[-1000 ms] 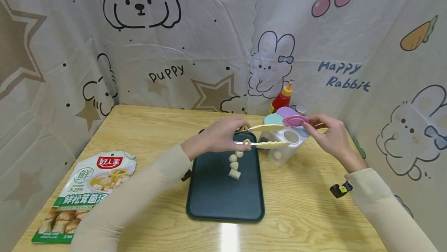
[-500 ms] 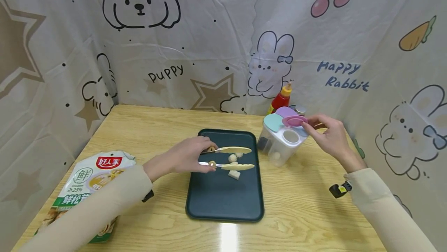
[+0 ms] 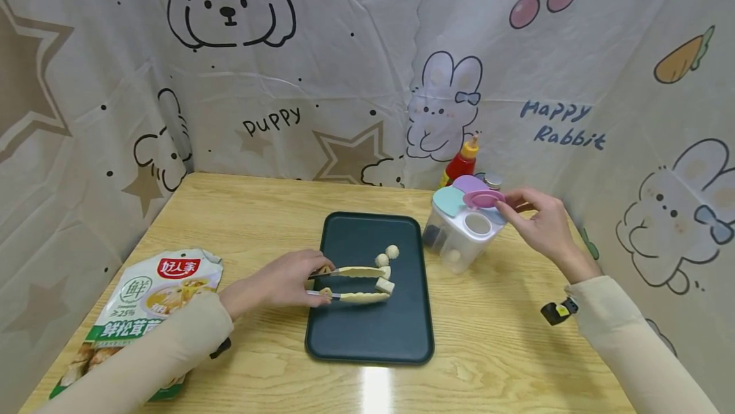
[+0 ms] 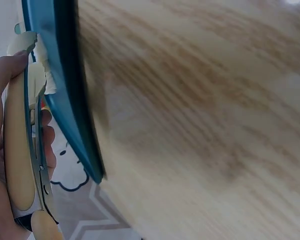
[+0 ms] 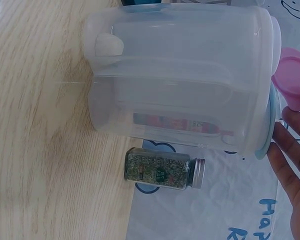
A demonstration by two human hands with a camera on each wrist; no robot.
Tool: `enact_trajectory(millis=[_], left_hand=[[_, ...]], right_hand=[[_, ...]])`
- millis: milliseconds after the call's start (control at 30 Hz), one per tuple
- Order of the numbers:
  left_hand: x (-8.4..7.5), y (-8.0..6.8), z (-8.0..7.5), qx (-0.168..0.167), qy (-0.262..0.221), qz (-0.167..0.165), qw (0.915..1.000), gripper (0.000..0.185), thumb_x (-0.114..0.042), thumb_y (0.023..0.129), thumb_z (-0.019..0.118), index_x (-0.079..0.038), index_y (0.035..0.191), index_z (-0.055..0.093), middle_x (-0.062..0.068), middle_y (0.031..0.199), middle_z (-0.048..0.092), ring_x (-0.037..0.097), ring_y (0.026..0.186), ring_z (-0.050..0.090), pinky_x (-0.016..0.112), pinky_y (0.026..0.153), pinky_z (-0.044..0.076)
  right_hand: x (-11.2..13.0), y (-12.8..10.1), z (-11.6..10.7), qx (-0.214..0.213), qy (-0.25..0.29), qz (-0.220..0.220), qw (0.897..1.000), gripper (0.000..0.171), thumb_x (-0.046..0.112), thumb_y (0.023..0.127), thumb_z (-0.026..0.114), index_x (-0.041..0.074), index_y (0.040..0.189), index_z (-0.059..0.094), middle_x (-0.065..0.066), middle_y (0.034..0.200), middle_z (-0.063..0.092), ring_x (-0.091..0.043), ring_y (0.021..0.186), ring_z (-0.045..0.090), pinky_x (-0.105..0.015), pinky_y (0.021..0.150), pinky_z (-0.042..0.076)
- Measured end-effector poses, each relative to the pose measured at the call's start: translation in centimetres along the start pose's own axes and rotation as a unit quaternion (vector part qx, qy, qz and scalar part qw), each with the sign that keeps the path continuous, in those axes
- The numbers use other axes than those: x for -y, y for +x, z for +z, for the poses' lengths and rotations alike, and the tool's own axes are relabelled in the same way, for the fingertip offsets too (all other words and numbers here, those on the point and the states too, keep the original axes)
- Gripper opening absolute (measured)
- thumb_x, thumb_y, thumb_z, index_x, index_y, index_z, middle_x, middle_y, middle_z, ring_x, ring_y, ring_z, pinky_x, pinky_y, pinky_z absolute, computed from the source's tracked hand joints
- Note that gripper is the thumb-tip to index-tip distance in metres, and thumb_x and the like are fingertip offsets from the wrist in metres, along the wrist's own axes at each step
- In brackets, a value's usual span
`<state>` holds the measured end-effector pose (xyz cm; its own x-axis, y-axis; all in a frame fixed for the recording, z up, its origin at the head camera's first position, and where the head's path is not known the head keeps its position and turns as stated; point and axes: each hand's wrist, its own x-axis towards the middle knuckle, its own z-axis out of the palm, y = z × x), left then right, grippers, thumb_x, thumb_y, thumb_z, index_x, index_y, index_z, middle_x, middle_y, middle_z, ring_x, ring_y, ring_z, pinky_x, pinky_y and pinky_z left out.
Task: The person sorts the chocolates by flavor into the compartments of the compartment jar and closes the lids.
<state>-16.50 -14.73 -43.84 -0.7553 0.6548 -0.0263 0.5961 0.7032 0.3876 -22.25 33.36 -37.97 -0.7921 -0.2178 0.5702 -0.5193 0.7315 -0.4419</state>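
Tongs: the cream-coloured tongs with scalloped, slim arms (image 3: 358,272) were up against the storage box a second ago, then above the upper food pieces; now they are farther down and left, over the tray, their two arms spread apart.
Left hand: this one of the hands (image 3: 281,280) has travelled with the tongs, thumb along one arm and fingers round the other.
White block: the squared, matte white block (image 3: 385,286) lies on the tray between the tong tips; contact cannot be told.
Other pieces: two off-white, rough-skinned balls (image 3: 392,252) and a smaller pale lump beside the block lie where they did earlier.
Tray: dark green-blue, rectangular, with rounded corners and a raised rim (image 3: 367,337), unmoved.
Right hand: unchanged, it (image 3: 534,226) pinches the edge of the round, glossy pink lid (image 3: 482,199), which is tilted up.
Storage box: clear, smooth plastic with a white top (image 3: 459,245); one round hole is uncovered, with turquoise and purple discs beside it, and a pale ball (image 5: 109,45) rests at the bottom.
Condiments: behind the box, a red squeeze bottle with a yellow cap (image 3: 462,162); near it, a glass jar of green flakes with a silvery cap (image 5: 160,170).
Packet: crinkled, glossy white-and-green food pouch (image 3: 115,325), partly under the left sleeve in view.
Surface: pale, streaky wood grain on the surface (image 3: 494,337).
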Motion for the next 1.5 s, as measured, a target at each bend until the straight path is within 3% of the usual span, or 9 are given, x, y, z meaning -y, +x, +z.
enact_trajectory(millis=[167, 367, 1067, 1233, 1500], left_hand=[[-0.1, -0.1, 0.4, 0.007, 0.001, -0.001, 1.0000, 0.051, -0.045, 0.090, 0.082, -0.013, 0.128, 0.071, 0.002, 0.120, 0.072, 0.016, 0.106, 0.067, 0.041, 0.094, 0.057], [-0.6, 0.3, 0.9, 0.016, 0.002, 0.019, 0.9997, 0.052, -0.046, 0.090, 0.082, -0.013, 0.128, 0.071, 0.001, 0.115, 0.071, 0.011, 0.096, 0.063, 0.034, 0.085, 0.055], [-1.9, 2.2, 1.8, 0.028, -0.001, 0.054, 0.9982, 0.040, -0.040, 0.096, 0.076, -0.014, 0.127, 0.071, 0.002, 0.123, 0.073, 0.017, 0.111, 0.070, 0.039, 0.096, 0.058], [-2.2, 2.6, 1.6, 0.006, -0.010, 0.059, 0.9982, 0.039, -0.040, 0.095, 0.077, -0.015, 0.125, 0.072, 0.000, 0.118, 0.073, 0.011, 0.101, 0.066, 0.034, 0.091, 0.057], [-3.2, 4.2, -0.2, -0.074, -0.011, 0.082, 0.9938, 0.040, -0.039, 0.092, 0.081, -0.013, 0.122, 0.072, -0.001, 0.104, 0.071, 0.007, 0.082, 0.054, 0.022, 0.073, 0.046]], right_hand=[[-0.1, -0.1, 0.1, 0.000, -0.002, 0.000, 1.000, 0.015, 0.003, 0.093, 0.077, -0.001, 0.107, 0.074, -0.017, 0.098, 0.076, 0.022, 0.090, 0.051, -0.001, 0.080, 0.046], [-0.1, -0.2, 0.2, -0.003, 0.007, -0.003, 1.000, 0.015, 0.002, 0.092, 0.078, -0.001, 0.107, 0.075, -0.017, 0.097, 0.076, 0.021, 0.089, 0.052, -0.001, 0.080, 0.046], [0.3, -0.1, 0.1, -0.004, 0.008, 0.004, 1.000, 0.014, 0.002, 0.092, 0.078, -0.001, 0.106, 0.075, -0.017, 0.097, 0.075, 0.019, 0.089, 0.052, -0.004, 0.081, 0.048], [0.5, -0.1, 0.1, -0.002, 0.010, 0.006, 1.000, 0.015, 0.001, 0.092, 0.078, -0.001, 0.106, 0.075, -0.017, 0.097, 0.076, 0.019, 0.089, 0.053, -0.003, 0.080, 0.047], [0.6, 0.0, 0.0, -0.007, 0.017, 0.001, 1.000, 0.019, 0.000, 0.090, 0.080, 0.001, 0.108, 0.077, -0.018, 0.099, 0.076, 0.019, 0.090, 0.052, -0.002, 0.080, 0.046]])
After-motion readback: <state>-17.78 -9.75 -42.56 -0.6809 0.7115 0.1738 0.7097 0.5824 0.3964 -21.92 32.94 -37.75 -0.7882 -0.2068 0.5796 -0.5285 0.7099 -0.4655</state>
